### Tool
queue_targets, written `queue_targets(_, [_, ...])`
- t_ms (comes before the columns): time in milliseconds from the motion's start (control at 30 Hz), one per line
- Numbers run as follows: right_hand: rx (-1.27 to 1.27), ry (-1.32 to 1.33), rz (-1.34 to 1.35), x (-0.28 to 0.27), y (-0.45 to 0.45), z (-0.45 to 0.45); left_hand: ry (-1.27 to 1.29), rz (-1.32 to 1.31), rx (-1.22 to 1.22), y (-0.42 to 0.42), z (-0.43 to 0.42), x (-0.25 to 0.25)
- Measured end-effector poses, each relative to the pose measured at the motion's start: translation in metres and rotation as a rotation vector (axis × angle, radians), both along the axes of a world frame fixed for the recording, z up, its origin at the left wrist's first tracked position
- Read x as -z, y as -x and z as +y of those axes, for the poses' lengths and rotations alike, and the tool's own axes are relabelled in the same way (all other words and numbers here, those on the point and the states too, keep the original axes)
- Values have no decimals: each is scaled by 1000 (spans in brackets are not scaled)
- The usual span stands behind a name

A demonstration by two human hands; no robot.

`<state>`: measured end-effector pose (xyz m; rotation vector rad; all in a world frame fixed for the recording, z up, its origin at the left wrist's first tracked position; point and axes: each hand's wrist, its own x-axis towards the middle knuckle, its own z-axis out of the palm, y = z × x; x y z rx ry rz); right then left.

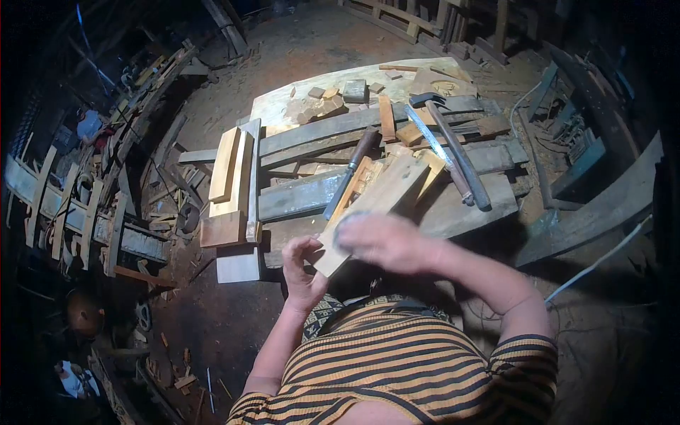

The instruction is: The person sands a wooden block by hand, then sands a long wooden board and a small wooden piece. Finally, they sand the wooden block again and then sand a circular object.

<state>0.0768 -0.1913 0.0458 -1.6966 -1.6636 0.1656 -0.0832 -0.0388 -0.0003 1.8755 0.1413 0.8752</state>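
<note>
Board [393, 188] slants across the workbench wood, its near end pinched at the edge by the left hand [303, 273]. Blurred, the right hand [382, 242] lies over its face; its grip is unclear. Beyond lie a chisel [352, 172] and hammer [457, 149].

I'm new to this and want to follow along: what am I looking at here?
There is no machine, just a person's two bare hands. The single picture comes from a head-worn camera looking forward and down. On the rough wooden work surface lie a hammer, a bright-bladed tool, a dark-handled tool and wood pieces. The left hand curls at a pale board's near end. The blurred right hand seems to press something greyish on it.
</note>
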Motion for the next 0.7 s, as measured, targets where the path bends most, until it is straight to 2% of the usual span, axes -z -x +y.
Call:
queue_targets(100, [254,132,85,36,-85,6,-66,48,-6,3,6,5])
queue_targets(167, [495,128,-60,55,-127,-2,-145,92,16,3,9,6])
queue_targets(200, [478,121,-67,51,-126,1,-115,45,-11,-1,4,-1])
queue_targets(267, [587,357,142,35,-113,6,-120,68,-15,-3,3,-7])
queue_targets(300, [515,324,111,31,-93,9,-128,73,-21,-3,3,-10])
queue_targets(367, [174,178,61,13,-47,13,-205,126,-6,-1,7,-9])
queue_targets(433, [-130,257,126,-13,-17,8,-142,138,8,-1,3,-12])
queue_targets(500, [-305,190,391,-17,-17,-3,-396,108,12,-3,7,-14])
queue_targets(567, [-119,360,792,-43,-28,-24,-516,161,63,0,10,-16])
queue_targets(633, [215,140,953,-25,-52,-47,-542,93,29,-4,15,-18])
queue_targets(700, [271,-310,1193,6,-77,-74,-401,92,-43,-9,30,-11])
